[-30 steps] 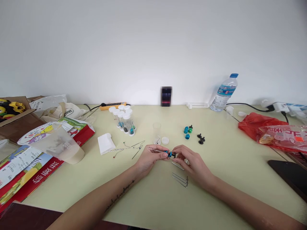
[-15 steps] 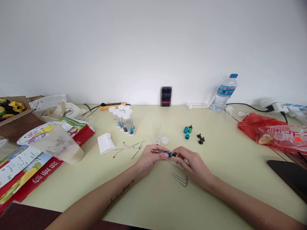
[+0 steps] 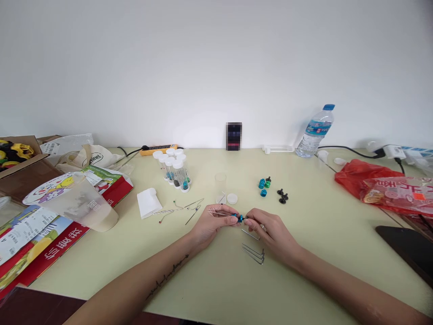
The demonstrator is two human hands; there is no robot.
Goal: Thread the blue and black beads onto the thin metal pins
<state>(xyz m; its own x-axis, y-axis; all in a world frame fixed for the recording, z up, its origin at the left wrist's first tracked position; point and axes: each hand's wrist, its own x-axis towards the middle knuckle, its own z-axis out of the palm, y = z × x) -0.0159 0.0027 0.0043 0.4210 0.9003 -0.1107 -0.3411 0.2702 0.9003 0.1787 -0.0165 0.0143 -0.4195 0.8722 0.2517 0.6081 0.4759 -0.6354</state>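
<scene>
Between the fingertips of my left hand (image 3: 209, 224) is a small blue-and-black piece (image 3: 240, 218), and thin metal rods (image 3: 216, 212) stick out leftward over the same fingers. My right hand (image 3: 272, 230) pinches the black right end of this piece. Just below, several L-shaped metal keys (image 3: 253, 253) lie on the table. A clear plastic tube (image 3: 220, 180) and a round white cap (image 3: 232, 198) are beyond my hands. Small blue parts (image 3: 262, 184), a green one (image 3: 267, 184) and several black knob-like parts (image 3: 283, 198) sit to the right.
Left of my hands are bent wires (image 3: 169, 211), a white packet (image 3: 148, 203) and several white-capped tubes (image 3: 177, 171). A cup (image 3: 91, 205) lies tilted on a red carton (image 3: 72, 237). Right: a water bottle (image 3: 314, 133), red bag (image 3: 358, 178) and dark phone-like slab (image 3: 407, 253).
My right thumb and fingers have shifted slightly on the black end of the piece and closed further around it. My left hand keeps its grip in the same place.
</scene>
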